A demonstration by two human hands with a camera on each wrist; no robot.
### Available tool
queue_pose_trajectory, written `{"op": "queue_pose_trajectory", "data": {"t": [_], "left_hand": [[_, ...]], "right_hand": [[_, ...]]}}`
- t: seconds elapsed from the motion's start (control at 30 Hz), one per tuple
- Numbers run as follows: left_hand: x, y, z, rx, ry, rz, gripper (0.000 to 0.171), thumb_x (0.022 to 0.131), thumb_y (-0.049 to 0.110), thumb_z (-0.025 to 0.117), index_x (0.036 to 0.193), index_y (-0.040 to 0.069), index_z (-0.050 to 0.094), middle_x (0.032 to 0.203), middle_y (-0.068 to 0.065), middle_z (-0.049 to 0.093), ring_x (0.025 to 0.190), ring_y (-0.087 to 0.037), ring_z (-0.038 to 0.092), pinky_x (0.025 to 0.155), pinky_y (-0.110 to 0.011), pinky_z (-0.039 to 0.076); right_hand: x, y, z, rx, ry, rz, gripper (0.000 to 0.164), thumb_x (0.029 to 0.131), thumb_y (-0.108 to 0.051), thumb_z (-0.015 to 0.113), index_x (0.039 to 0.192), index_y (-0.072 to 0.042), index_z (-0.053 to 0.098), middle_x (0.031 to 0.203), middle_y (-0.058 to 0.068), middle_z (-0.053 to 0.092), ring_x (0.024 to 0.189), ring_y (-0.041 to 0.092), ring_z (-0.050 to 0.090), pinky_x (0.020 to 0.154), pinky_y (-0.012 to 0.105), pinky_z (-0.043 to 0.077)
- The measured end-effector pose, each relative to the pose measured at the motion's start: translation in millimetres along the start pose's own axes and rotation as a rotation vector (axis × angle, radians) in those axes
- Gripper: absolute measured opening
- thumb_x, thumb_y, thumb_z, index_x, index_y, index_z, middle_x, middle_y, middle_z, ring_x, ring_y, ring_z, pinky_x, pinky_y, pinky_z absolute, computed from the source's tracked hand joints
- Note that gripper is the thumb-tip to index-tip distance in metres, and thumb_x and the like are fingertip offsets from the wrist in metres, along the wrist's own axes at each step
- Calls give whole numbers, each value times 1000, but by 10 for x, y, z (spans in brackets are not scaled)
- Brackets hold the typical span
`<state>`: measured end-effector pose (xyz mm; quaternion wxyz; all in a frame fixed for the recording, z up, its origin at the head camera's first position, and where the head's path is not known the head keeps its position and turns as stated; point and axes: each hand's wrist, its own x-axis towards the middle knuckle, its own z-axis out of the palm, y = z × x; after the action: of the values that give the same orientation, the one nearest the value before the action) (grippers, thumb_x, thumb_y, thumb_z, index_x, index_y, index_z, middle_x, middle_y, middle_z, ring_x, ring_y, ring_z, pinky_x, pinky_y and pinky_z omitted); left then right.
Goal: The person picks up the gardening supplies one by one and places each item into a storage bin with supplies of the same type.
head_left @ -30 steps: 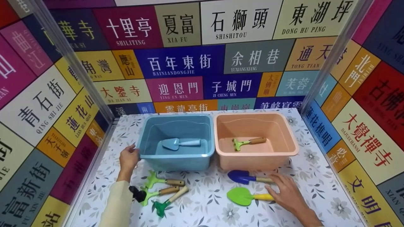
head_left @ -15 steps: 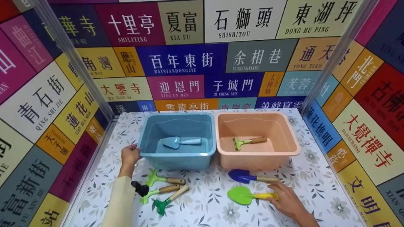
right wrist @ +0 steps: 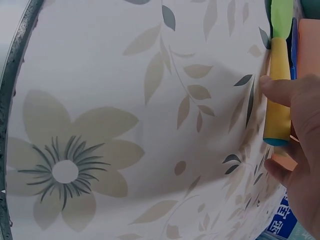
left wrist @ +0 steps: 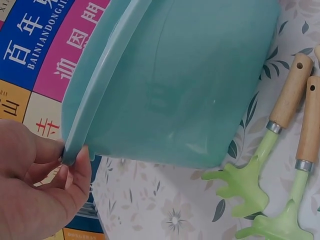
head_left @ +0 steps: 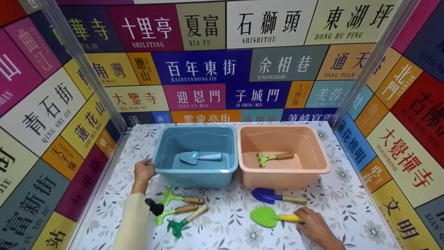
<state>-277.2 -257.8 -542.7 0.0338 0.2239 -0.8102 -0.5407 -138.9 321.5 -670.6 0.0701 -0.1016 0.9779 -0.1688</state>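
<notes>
At the left, my left hand (head_left: pixel 144 172) pinches the rim of a blue plastic tub (left wrist: pixel 180 90) at its near left corner, thumb and fingers on either side of the edge. A light blue toy trowel (head_left: pixel 199 157) lies inside that tub. My right hand (head_left: pixel 317 225) grips the yellow handle end of a green garden trowel (head_left: pixel 265 216), which lies on the table. In the right wrist view a digit crosses the yellow handle (right wrist: pixel 278 110). Just behind lies a blue trowel (head_left: pixel 265 195) with a wooden handle.
Right of the blue tub stands a peach tub (head_left: pixel 281 177) holding a small green rake (head_left: pixel 274 158). In front of the blue tub lie two light green rakes (left wrist: pixel 245 187) and a dark green tool (head_left: pixel 177 227) with a pale handle. Sign-printed walls (head_left: pixel 204 66) enclose the table.
My right hand has drawn back toward me from above the two trowels and closed on the end of the yellow handle. My left hand keeps its place on the blue tub's rim.
</notes>
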Motion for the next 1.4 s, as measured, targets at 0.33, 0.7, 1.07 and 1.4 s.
{"op": "queue_pose_trajectory", "data": {"t": [0.33,0.7,1.07,1.4], "left_hand": [[-43,13,5,-3,-20,-3,41,99,4,46,134,-15,53,126,-38,59,86,-24,67,62,-20,54],[-29,27,23,32,14,-14,40,98,4,46,133,-12,56,127,-37,60,95,-32,67,63,-21,52],[1,20,40,55,62,-14,39,95,3,47,129,-12,59,122,-35,64,98,-34,69,69,-25,55],[-10,29,44,2,29,-51,39,97,2,45,131,-12,57,124,-36,63,90,-25,68,63,-22,53]], "right_hand": [[-2,-52,69,-16,-5,29,31,80,-13,82,109,-11,73,98,-2,65,90,19,62,80,43,50],[4,-99,65,3,-24,-52,28,82,-10,80,109,-12,71,93,-5,64,83,15,61,75,39,53],[9,-191,51,-16,-7,-127,28,82,-10,79,109,-10,71,94,-3,66,82,20,62,72,40,53],[18,-234,19,14,-110,-70,24,83,-2,74,103,-13,65,92,-5,54,77,10,53,66,35,51]]}}
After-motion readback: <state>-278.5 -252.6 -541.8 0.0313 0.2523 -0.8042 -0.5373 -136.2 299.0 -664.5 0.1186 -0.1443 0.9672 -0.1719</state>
